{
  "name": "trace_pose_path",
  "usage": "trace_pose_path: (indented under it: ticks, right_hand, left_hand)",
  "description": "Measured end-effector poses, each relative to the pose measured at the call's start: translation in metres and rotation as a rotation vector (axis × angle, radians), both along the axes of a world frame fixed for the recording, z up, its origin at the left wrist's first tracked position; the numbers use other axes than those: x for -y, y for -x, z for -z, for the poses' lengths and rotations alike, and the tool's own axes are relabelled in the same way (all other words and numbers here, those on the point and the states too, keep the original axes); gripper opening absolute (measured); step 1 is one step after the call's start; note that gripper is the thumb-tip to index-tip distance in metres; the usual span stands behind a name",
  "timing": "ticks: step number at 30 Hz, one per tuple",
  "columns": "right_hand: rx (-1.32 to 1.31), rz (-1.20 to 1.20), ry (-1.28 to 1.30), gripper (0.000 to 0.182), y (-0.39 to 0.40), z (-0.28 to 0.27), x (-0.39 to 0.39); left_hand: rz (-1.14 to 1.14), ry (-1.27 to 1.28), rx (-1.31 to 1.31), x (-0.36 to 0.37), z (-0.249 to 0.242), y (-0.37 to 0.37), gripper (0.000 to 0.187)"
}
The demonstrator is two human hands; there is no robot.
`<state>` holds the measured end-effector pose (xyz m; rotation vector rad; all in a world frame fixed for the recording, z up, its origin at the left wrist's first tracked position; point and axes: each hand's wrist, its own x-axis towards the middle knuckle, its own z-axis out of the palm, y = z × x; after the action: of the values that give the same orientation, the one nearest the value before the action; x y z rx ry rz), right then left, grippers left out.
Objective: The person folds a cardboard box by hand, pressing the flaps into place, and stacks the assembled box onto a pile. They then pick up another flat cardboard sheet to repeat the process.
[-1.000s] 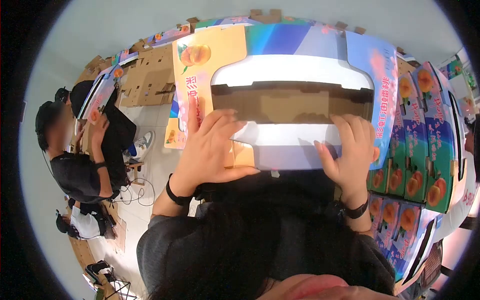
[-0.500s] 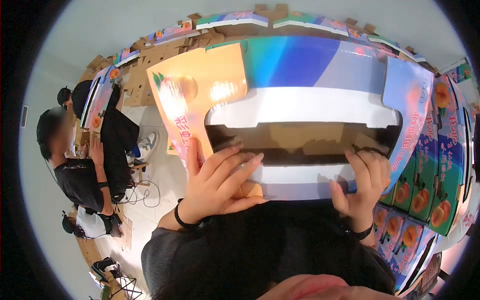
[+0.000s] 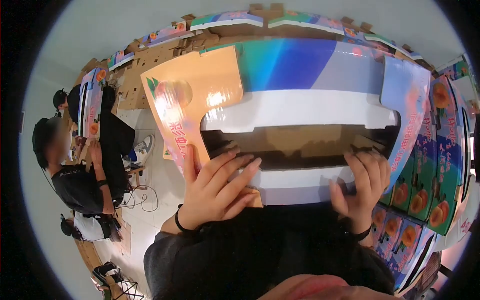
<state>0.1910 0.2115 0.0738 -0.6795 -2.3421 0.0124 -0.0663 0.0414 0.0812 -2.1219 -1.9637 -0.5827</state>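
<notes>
A printed cardboard fruit box (image 3: 295, 62), with peach pictures and a white-edged opening, sits in front of my body. My left hand (image 3: 217, 187) grips its near left corner, fingers spread over the orange flap (image 3: 220, 75) and the rim of the opening. At the near right, my right hand (image 3: 365, 182) has its fingers bent over the white inner edge, with the thumb apart on the outside. Both fingertip rows reach the dark opening. Brown cardboard shows inside the box.
Stacked peach boxes (image 3: 420, 200) stand close on my right. Behind my box, flat brown cardboard (image 3: 137, 75) and more printed boxes (image 3: 227, 19) line the back. On the left, a seated person (image 3: 75, 187) handles another box (image 3: 91, 107); cables (image 3: 145, 197) lie on the floor.
The box has shifted slightly left and downward in view, and its left flap shows more of its print. Both hands keep nearly the same hold.
</notes>
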Motion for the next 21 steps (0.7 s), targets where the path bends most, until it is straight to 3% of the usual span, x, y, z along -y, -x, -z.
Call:
trace_pose_path:
  ticks: [4, 6, 11, 14, 21]
  right_hand:
    - [-0.012, 0.017, 0.03, 0.046, 0.01, -0.009, -0.001]
    - [-0.05, 0.015, 0.048, 0.046, 0.014, -0.008, -0.003]
    - [-0.104, 0.054, 0.044, 0.036, 0.024, -0.012, -0.005]
    - [-0.084, 0.05, 0.086, 0.033, 0.025, -0.015, -0.006]
    - [-0.097, 0.025, 0.102, 0.026, 0.013, -0.013, 0.009]
  left_hand:
    - [0.06, -0.066, 0.061, -0.005, 0.0, 0.01, 0.039]
    - [0.075, -0.236, 0.143, -0.007, 0.008, 0.018, 0.034]
    - [-0.073, -0.612, 0.275, -0.004, 0.016, 0.035, 0.034]
    - [-0.192, -0.758, 0.184, 0.001, 0.016, 0.042, 0.032]
    - [-0.236, -0.526, 0.331, 0.031, 0.024, 0.025, 0.035]
